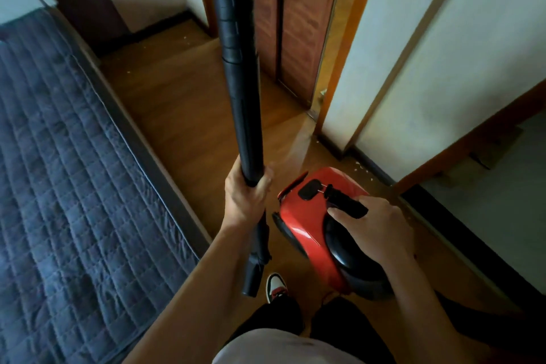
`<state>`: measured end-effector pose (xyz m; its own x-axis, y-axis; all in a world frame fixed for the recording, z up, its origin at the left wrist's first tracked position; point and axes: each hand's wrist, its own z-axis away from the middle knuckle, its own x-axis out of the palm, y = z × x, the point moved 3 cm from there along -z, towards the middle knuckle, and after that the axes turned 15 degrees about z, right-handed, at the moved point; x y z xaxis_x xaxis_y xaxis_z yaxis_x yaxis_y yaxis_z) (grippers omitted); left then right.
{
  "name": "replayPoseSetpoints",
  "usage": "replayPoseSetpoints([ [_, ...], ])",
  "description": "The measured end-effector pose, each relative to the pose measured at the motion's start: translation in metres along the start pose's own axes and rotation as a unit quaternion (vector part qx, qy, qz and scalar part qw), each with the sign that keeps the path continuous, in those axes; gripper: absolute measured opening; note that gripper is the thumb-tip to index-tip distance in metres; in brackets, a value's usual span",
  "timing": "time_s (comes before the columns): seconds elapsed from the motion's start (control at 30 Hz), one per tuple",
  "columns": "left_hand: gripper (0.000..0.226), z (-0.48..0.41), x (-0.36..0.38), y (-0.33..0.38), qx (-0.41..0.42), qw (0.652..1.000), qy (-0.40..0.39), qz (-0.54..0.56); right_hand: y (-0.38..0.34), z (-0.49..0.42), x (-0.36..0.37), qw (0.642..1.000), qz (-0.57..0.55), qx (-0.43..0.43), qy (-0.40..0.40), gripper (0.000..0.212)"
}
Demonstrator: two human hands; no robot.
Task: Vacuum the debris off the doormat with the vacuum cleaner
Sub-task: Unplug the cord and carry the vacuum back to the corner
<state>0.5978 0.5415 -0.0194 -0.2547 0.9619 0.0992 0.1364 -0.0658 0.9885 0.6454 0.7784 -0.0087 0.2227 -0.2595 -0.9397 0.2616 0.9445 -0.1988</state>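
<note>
Head view: left hand [247, 196] wraps stiff black wand [236, 74], centre frame; right hand [376, 226] grips top handle [344, 201] of red vacuum cleaner [300, 220], lower right; probably hefty, carry there

Dim interior, daylight through doorway [334, 38]; motion blur, wide-angle edge distortion.

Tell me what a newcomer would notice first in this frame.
A long black vacuum tube rises up the middle of the view, gripped by the left hand. Just right of it, the right hand holds the red vacuum cleaner by its black handle. A blue quilted mattress fills the left side.
</note>
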Motion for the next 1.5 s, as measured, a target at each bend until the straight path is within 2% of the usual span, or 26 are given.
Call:
replayPoseSetpoints([
  [0.1,0.034,-0.028,-0.006,0.001,-0.010,1.000,0.016,0.002,-0.022,-0.038,-0.010,1.000,-0.017,-0.024,0.007,0.036],
  [0.37,0.028,-0.106,-0.035,0.002,-0.007,0.994,0.098,-0.052,-0.092,-0.144,-0.022,0.993,-0.013,-0.120,0.000,0.042],
  [0.53,0.024,-0.174,-0.044,-0.001,0.000,0.979,0.177,-0.100,-0.142,-0.231,-0.023,0.984,-0.016,-0.175,-0.021,0.045],
  [0.83,0.016,-0.313,-0.042,-0.017,-0.033,0.947,0.297,-0.120,-0.233,-0.392,-0.056,0.955,-0.001,-0.291,-0.055,0.042],
  [1.0,0.016,-0.371,-0.046,-0.012,-0.034,0.928,0.345,-0.136,-0.273,-0.462,-0.076,0.945,0.033,-0.319,-0.057,0.046],
  [1.2,0.016,-0.410,-0.044,-0.005,-0.030,0.914,0.379,-0.141,-0.311,-0.516,-0.087,0.949,0.063,-0.303,-0.057,0.052],
  [1.5,0.010,-0.480,-0.094,-0.024,-0.036,0.909,0.395,-0.126,-0.381,-0.568,-0.079,0.944,0.055,-0.322,-0.049,0.053],
])
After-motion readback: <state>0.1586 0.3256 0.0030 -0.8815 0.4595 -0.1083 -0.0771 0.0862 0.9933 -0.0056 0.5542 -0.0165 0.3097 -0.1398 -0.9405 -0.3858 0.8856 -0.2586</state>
